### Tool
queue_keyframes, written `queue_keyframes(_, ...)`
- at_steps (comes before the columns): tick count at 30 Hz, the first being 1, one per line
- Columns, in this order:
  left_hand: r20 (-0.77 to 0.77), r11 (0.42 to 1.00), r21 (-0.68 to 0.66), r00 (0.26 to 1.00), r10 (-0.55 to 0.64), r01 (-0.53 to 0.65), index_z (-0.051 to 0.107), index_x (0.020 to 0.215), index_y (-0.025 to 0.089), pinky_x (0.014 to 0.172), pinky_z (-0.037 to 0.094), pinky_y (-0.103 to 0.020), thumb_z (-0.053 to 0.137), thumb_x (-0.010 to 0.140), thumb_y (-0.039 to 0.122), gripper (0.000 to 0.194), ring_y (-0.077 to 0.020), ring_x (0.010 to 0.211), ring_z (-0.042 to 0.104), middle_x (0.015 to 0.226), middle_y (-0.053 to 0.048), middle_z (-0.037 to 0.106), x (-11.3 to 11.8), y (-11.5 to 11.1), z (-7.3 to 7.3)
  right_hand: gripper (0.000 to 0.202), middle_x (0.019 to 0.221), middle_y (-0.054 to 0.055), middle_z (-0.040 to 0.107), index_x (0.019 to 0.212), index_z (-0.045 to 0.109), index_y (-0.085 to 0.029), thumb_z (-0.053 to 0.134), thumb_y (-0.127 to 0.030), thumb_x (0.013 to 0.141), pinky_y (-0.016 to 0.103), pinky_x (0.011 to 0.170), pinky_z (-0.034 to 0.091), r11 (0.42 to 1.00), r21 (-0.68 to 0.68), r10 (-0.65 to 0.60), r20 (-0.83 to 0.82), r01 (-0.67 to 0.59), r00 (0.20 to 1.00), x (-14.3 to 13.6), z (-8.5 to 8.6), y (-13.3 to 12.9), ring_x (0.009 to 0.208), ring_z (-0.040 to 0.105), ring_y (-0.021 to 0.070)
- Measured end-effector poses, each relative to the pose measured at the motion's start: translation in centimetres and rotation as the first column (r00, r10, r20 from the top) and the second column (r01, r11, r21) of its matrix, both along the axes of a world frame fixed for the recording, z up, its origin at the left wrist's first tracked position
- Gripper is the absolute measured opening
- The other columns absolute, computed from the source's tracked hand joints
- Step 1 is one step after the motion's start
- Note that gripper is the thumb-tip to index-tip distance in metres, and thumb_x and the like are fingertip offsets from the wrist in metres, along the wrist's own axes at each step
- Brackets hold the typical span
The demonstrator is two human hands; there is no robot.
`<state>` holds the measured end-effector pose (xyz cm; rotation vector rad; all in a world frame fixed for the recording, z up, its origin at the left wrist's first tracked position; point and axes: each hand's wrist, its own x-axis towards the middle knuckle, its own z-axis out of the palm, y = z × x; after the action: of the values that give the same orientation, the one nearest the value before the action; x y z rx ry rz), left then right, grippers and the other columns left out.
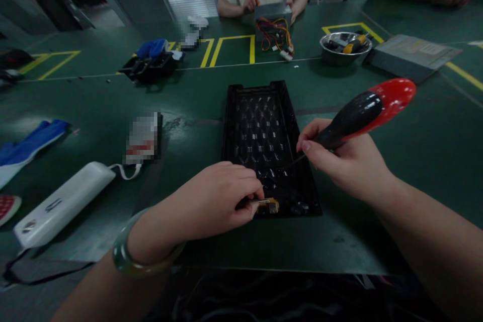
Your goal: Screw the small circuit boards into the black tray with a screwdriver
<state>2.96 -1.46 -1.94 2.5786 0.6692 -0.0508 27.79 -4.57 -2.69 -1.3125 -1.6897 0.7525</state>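
A screwdriver [362, 113] with a fat red and black handle is in my right hand [345, 161], closed around its shaft end. The thin shaft points down and left over a black plastic panel [260, 131] with a scaly raised pattern. Over the panel's near part, my left hand [222, 196] pinches a small yellowish circuit board [269, 205] with a metal connector. Whether the shaft's tip touches anything, I cannot tell. The panel lies flat on the green table [196, 151] in front of me.
To the left are a white power bank [64, 206] with a cable, a blurred-out device [142, 136] and a blue glove [33, 146]. Farther back stand a black tray [151, 68], a metal bowl [345, 55] of tools and a grey metal case [413, 55]. Opposite, a person handles a power supply [273, 17].
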Motion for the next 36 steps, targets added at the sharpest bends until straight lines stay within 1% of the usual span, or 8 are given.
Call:
queue_keyframes(8, 0.016, 0.999, 0.007, 0.999, -0.041, 0.041, 0.07, 0.096, 0.024, 0.082, 0.04, -0.031, 0.06, 0.094, 0.024, 0.01, -0.015, 0.087, 0.062, 0.092, 0.003, 0.069, 0.05, 0.18, -0.07, 0.007, 0.063, -0.005, 0.053, 0.082, 0.064, -0.018, 0.063, -0.023, 0.086, 0.027, 0.054, 0.034, 1.0, -0.015, 0.008, 0.002, -0.008, 1.0, 0.03, 0.0, 0.05, 0.055, 0.045, 0.0088)
queue_keyframes(13, 0.032, 0.998, 0.03, 0.998, -0.055, 0.054, 0.07, 0.093, 0.023, 0.081, 0.04, -0.031, 0.059, 0.093, 0.019, 0.011, -0.0146, 0.084, 0.061, 0.089, 0.002, 0.068, 0.0, 0.02, -0.26, 0.007, 0.064, -0.004, 0.054, 0.083, 0.065, -0.018, 0.063, -0.024, 0.086, 0.027, 0.053, 0.034, 1.0, -0.017, -0.001, 0.017, 0.001, 1.0, 0.13, 0.03, -0.08, 0.055, 0.045, 0.0091)
queue_keyframes(17, 0.027, 0.997, 0.044, 0.998, -0.059, 0.057, 0.07, 0.092, 0.023, 0.081, 0.04, -0.032, 0.06, 0.094, 0.021, 0.011, -0.0149, 0.085, 0.061, 0.088, 0.002, 0.068, -0.02, -0.01, -0.4, 0.007, 0.067, -0.004, 0.056, 0.083, 0.064, -0.018, 0.063, -0.024, 0.086, 0.026, 0.054, 0.035, 1.0, -0.012, 0.01, 0.002, -0.01, 1.0, 0.1, 0.05, -0.02, 0.058, 0.048, 0.0094)
queue_keyframes(21, 0.017, 0.997, 0.053, 0.998, -0.058, 0.057, 0.071, 0.093, 0.023, 0.082, 0.04, -0.032, 0.059, 0.094, 0.021, 0.012, -0.0148, 0.084, 0.061, 0.087, 0.003, 0.068, 0.03, 0.1, -0.46, 0.006, 0.065, -0.004, 0.056, 0.081, 0.064, -0.018, 0.062, -0.022, 0.085, 0.026, 0.055, 0.035, 1.0, 0.0, 0.005, 0.008, -0.005, 1.0, 0.03, 0.12, 0.05, 0.057, 0.047, 0.0092)
queue_keyframes(27, 0.055, 0.996, 0.067, 0.997, -0.056, 0.053, 0.072, 0.094, 0.024, 0.084, 0.04, -0.032, 0.061, 0.093, 0.02, 0.012, -0.0148, 0.086, 0.062, 0.089, 0.002, 0.068, 0.04, 0.05, -0.25, 0.006, 0.068, -0.003, 0.057, 0.084, 0.065, -0.018, 0.063, -0.023, 0.086, 0.026, 0.055, 0.035, 1.0, -0.005, 0.011, 0.015, -0.011, 1.0, 0.13, 0.01, -0.07, 0.058, 0.048, 0.0097)
queue_keyframes(31, 0.042, 0.998, 0.04, 0.997, -0.059, 0.057, 0.072, 0.095, 0.024, 0.083, 0.041, -0.031, 0.061, 0.094, 0.021, 0.011, -0.0145, 0.086, 0.063, 0.089, 0.003, 0.069, -0.1, 0.0, -0.34, 0.006, 0.068, -0.003, 0.057, 0.083, 0.064, -0.018, 0.062, -0.023, 0.086, 0.026, 0.055, 0.036, 1.0, 0.0, 0.017, 0.006, -0.017, 1.0, 0.07, -0.07, 0.04, 0.059, 0.048, 0.0096)
queue_keyframes(36, 0.021, 1.0, 0.002, 0.999, -0.027, 0.027, 0.072, 0.097, 0.024, 0.079, 0.044, -0.028, 0.06, 0.095, 0.022, 0.012, -0.0132, 0.083, 0.063, 0.089, 0.003, 0.069, -0.01, -0.02, -0.5, 0.006, 0.067, -0.004, 0.057, 0.082, 0.064, -0.018, 0.063, -0.023, 0.086, 0.026, 0.054, 0.036, 1.0, 0.0, 0.015, 0.003, -0.015, 1.0, -0.01, 0.1, 0.05, 0.059, 0.049, 0.0095)
